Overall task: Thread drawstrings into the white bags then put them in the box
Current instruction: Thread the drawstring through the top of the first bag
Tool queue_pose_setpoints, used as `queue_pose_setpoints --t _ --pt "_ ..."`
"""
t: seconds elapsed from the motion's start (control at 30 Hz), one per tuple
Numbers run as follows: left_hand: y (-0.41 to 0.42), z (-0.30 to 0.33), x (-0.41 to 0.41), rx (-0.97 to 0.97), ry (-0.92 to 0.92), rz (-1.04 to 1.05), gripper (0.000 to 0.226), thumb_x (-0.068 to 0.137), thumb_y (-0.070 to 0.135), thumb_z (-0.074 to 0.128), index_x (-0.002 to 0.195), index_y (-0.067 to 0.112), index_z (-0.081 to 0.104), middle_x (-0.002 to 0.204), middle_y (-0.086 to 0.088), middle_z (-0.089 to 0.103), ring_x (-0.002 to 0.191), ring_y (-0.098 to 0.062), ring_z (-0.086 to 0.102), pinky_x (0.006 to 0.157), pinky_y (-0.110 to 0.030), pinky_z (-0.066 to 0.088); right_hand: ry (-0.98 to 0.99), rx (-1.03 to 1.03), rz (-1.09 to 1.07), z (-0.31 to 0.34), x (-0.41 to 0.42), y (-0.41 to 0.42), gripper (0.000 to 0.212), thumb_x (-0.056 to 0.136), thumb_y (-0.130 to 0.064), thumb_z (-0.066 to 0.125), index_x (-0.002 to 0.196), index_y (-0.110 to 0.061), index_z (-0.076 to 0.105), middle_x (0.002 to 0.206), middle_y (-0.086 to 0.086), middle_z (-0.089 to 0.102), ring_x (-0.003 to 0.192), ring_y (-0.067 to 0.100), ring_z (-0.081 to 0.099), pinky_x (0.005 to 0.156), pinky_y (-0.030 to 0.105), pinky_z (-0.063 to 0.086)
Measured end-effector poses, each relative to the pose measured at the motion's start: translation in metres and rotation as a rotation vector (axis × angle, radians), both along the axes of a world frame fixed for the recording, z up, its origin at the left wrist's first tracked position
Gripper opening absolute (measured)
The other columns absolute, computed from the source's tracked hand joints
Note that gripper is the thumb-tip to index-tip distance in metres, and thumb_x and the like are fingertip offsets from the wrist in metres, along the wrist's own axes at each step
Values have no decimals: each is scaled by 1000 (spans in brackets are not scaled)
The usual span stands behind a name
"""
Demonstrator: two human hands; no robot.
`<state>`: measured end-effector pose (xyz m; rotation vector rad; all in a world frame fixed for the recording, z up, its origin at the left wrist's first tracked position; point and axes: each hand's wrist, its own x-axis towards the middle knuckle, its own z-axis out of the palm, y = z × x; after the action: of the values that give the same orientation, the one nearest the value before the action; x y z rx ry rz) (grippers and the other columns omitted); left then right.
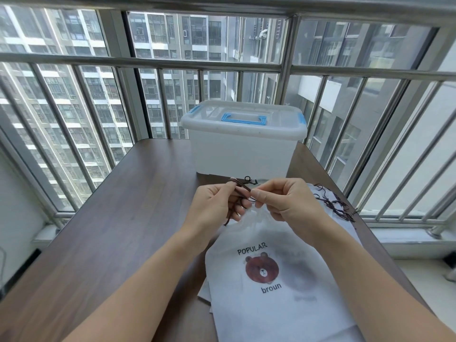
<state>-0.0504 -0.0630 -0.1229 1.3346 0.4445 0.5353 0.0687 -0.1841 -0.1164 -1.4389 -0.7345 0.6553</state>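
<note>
Dark brown cord drawstring point(243, 193): wound over the left hand point(217, 202) and pinched by the right hand point(281, 198), both grips curled on it above the mouth of the white fabric bear-print bag point(278, 275). Bag stack lies at the near right edge of the dark wood surface point(111, 218), whose left half is open. Translucent lidded plastic box with blue handle point(244, 137) stands at the far edge; loose brown drawstrings point(333, 203) lie by the right edge.

High-rise flat balcony: barred railing point(158, 64), apartment towers point(61, 95) beyond.
</note>
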Motion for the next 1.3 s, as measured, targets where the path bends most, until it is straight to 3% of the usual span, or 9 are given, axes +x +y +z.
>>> queue_pose_setpoints --t 0.37,0.6,0.7,0.8,0.9,1.07,1.17,1.3 --pt "6 -5 2 -129 11 -103 46 106 22 39 95 -10 71 82 -24 67 63 -21 59 58 -25 53 -4 -77 -55 -4 -5 3 17 79 -17 83 74 -4 73 58 4 58 46 9 36 45 21 26" --pt "4 -12 6 -146 -25 -96 48 103 24 43 96 -16 69 78 -22 65 62 -21 57 57 -25 50 0 -74 -108 -7 -9 5 27 75 -25 86 69 -3 71 54 1 57 45 10 36 43 20 27" --pt "5 -15 5 -153 -59 -142 37 90 26 57 91 -7 73 79 -19 66 63 -18 57 59 -24 51 -4 -68 -118 -8 -8 5 26 76 -25 85 67 -4 72 54 1 56 45 10 36 43 21 27" --pt "2 -20 4 32 -62 -79 15 85 13 77 86 -1 76 76 -14 69 62 -14 57 56 -19 49 -25 -54 -112 -10 -9 6 23 79 -22 83 65 -7 72 55 3 56 46 11 35 44 21 27" --pt "-1 -21 6 50 -93 -10 12 88 10 70 84 0 75 70 -10 70 58 -11 57 54 -18 48 -15 -38 -23 -9 -6 4 19 85 -20 78 73 -6 73 60 4 60 47 9 36 44 18 29" --pt "12 -17 6 -42 -101 49 14 94 10 64 84 5 73 70 -7 67 55 -9 53 58 -18 47 51 -5 140 -4 0 1 18 93 -4 64 107 0 74 80 8 69 58 8 41 52 17 33" --pt "15 -18 5 14 -99 35 14 98 8 59 89 6 70 72 -6 65 61 -10 52 68 -25 45 7 2 132 -4 1 1 19 93 -1 63 110 2 72 84 12 73 59 11 45 54 19 39" --pt "15 -18 6 116 -100 60 14 100 6 56 92 6 68 69 -1 66 58 -6 52 63 -20 44 -21 -17 90 -4 2 1 8 93 -2 65 97 3 69 82 17 74 53 13 52 53 21 43"
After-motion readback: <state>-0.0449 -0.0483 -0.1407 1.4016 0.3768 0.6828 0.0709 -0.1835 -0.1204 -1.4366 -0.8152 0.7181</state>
